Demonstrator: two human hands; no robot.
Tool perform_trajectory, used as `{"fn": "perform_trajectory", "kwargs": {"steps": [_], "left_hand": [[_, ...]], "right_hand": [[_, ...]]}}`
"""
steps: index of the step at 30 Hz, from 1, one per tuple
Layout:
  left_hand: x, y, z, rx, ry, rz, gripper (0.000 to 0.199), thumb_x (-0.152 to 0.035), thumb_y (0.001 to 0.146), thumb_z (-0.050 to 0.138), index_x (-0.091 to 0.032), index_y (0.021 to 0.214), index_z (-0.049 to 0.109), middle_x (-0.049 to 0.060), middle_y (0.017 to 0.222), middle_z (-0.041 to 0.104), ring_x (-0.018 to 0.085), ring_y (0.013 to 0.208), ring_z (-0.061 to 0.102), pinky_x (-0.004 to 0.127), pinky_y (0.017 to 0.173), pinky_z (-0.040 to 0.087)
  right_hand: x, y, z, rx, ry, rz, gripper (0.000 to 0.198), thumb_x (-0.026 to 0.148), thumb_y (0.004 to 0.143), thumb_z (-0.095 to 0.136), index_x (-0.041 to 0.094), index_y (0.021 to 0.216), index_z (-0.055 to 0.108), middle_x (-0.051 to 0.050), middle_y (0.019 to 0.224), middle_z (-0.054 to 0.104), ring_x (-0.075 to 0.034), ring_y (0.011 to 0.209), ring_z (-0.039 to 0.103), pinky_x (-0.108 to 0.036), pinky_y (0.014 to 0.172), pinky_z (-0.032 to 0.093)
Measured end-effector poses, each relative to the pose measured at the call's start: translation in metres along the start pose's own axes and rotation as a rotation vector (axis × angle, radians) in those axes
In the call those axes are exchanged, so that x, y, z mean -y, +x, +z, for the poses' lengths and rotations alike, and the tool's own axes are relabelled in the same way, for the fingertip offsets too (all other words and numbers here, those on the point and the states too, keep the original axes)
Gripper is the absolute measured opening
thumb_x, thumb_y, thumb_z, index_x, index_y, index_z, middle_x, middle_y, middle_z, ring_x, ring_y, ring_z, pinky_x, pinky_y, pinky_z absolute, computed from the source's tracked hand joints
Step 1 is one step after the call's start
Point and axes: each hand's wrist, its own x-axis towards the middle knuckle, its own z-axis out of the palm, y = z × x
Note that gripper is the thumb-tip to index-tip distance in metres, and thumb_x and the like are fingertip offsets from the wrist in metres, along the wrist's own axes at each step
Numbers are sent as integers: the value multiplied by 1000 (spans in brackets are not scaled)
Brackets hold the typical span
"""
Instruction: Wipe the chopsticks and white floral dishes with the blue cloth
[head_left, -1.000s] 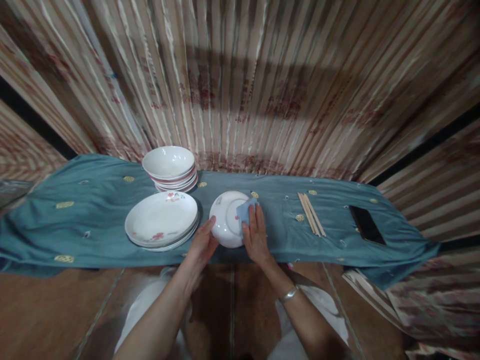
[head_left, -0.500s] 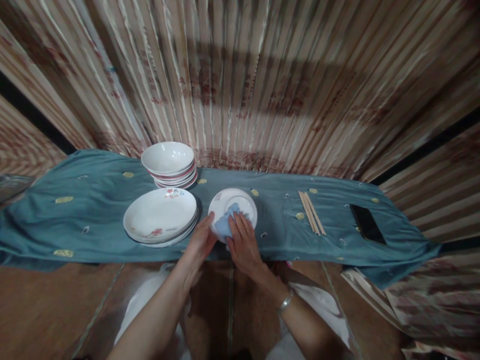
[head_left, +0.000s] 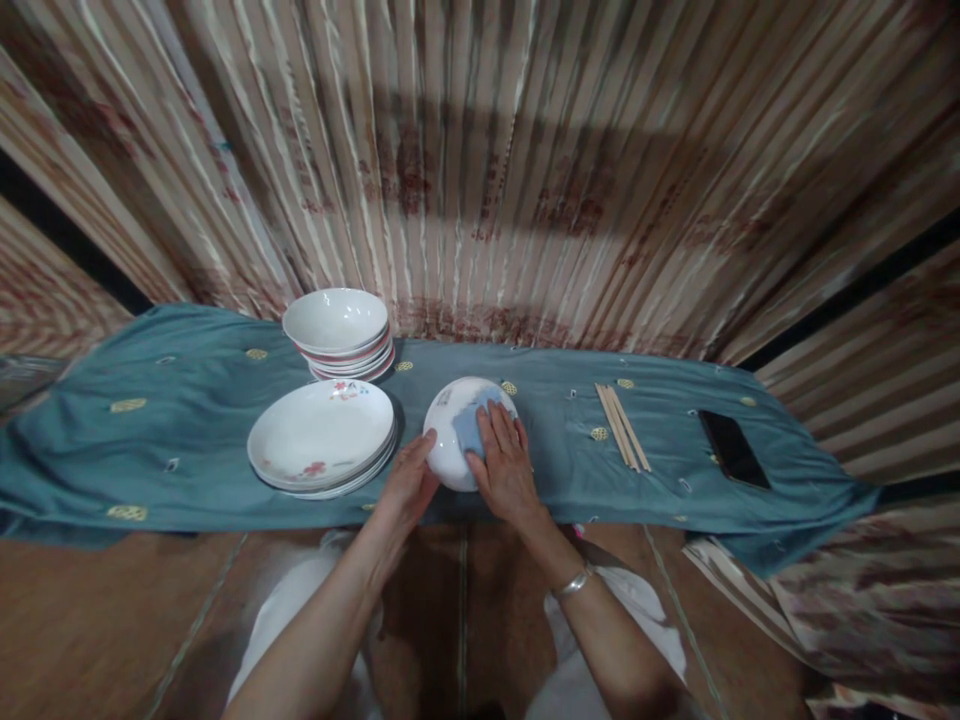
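A small white bowl [head_left: 445,458] is held over the near middle of the cloth-covered table, its rounded outer side turned up and a small mark showing on it. On its left edge, my left hand [head_left: 409,484] is closed, with the thumb on top and the other fingers mostly hidden below. My right hand [head_left: 505,464] presses a light blue cloth [head_left: 468,428] flat against the bowl's right side. Close to my left hand lies a stack of white plates [head_left: 319,435] with flower prints. Behind them stands a stack of white bowls [head_left: 336,322] with red bands.
Several wooden chopsticks [head_left: 622,428] lie right of the bowl. Farther right is a black phone [head_left: 733,449]. A teal tablecloth [head_left: 202,440] with yellow prints covers the narrow table, and a pleated patterned curtain [head_left: 465,180] hangs right behind it.
The bowl has turned in my hands, so its foot ring no longer shows and its rounded side does. My right hand and the blue cloth have slid right and slightly up over it.
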Motion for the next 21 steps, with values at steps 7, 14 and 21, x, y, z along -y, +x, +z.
{"fn": "perform_trajectory", "kwargs": {"steps": [7,14,21], "left_hand": [[1,2,-1,0,-29,3,30,-23,71,74,-6,95,70,16,94,74,30,102,65,39,93,49],[3,9,-5,20,-39,-2,40,-27,76,68,-4,109,66,17,103,72,30,105,64,42,94,48],[2,8,4,-1,-86,-13,31,-29,83,57,-7,102,68,14,105,72,28,113,60,41,100,44]], "right_hand": [[-9,-20,4,-14,41,25,56,29,97,33,15,150,19,-16,151,31,-25,144,19,-50,110,28],[9,-35,9,2,46,-65,57,23,96,36,16,150,19,-15,151,32,-27,144,19,-51,109,30],[16,-30,13,-65,-8,-178,58,20,94,41,15,149,21,-16,150,35,-27,144,17,-47,110,31]]}}
